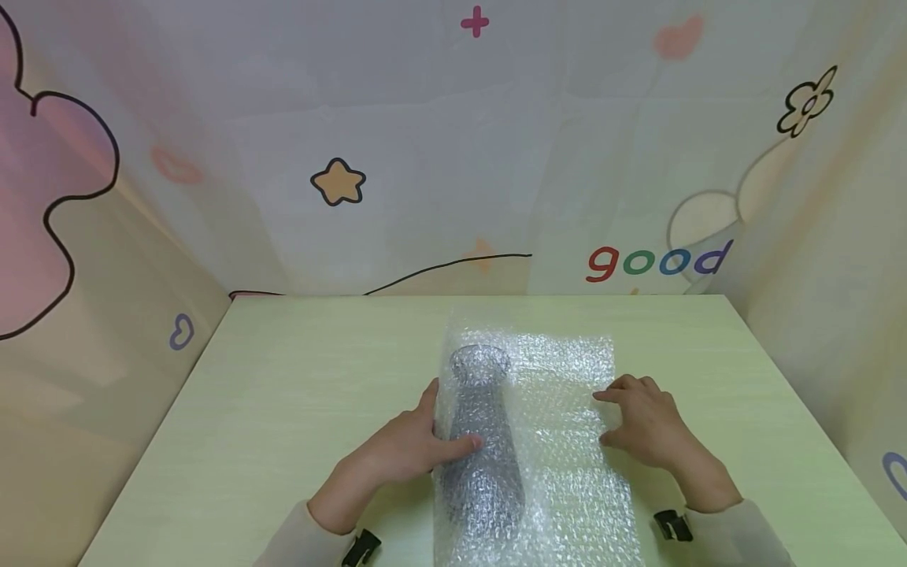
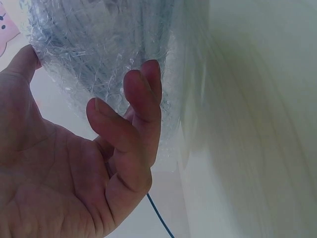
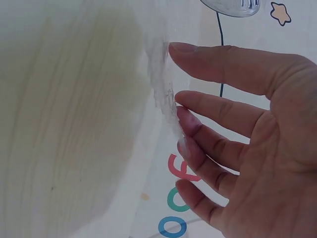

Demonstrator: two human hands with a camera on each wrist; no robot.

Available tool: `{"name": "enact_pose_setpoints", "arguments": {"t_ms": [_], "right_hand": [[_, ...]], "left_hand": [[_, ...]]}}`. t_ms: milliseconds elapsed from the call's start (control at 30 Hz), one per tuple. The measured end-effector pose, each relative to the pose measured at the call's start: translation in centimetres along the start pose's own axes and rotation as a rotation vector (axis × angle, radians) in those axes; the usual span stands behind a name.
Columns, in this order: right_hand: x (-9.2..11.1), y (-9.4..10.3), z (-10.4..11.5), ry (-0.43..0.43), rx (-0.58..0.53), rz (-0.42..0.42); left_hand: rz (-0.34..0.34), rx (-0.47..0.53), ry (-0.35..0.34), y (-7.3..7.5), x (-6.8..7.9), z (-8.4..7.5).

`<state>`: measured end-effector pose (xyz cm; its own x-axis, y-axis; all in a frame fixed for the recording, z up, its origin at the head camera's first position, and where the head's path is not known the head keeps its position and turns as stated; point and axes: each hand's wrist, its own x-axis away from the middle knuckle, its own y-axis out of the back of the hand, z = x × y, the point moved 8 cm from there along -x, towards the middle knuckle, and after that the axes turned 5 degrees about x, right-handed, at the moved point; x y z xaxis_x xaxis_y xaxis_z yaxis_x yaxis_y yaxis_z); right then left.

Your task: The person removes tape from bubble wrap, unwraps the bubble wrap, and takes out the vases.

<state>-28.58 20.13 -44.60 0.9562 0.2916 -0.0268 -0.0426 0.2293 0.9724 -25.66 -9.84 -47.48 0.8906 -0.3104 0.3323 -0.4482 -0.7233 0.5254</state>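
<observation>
A clear glass vase [image 1: 485, 441] with a round rim lies lengthwise under a layer of bubble wrap [image 1: 567, 441]. My left hand [image 1: 407, 449] grips its left side through the wrap, thumb across the top. In the left wrist view, the curled fingers [image 2: 141, 99] of that hand lie against the wrapped side, with the thumb on the opposite side. At the wrap's right edge is my right hand [image 1: 645, 417], thumb and fingers spread apart. In the right wrist view, its fingertips [image 3: 190, 148] touch the thin edge of the wrap, and a curved end of the glass shows above.
The pale green-yellow table [image 1: 298, 354] stretches to a printed backdrop [image 1: 425, 118] behind it. A black clip [image 1: 361, 547] sits by the left cuff and another black clip [image 1: 673, 525] by the right cuff. Side curtains [image 1: 850, 315] flank the table.
</observation>
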Motion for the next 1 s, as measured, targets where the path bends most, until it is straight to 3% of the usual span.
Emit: {"name": "enact_pose_setpoints", "arguments": {"t_ms": [400, 667, 1000], "right_hand": [[-0.4, -1.4, -0.2, -0.024, -0.003, 0.067], [-0.7, -2.7, -0.4, -0.031, -0.087, 0.165], [-0.7, -2.5, -0.1, -0.003, -0.069, 0.168]], "left_hand": [[0.002, 0.005, 0.000, 0.0, 0.1, 0.0], [0.013, 0.029, -0.008, 0.0, 0.0, 0.1], [0.007, 0.004, 0.006, 0.0, 0.0, 0.1]]}}
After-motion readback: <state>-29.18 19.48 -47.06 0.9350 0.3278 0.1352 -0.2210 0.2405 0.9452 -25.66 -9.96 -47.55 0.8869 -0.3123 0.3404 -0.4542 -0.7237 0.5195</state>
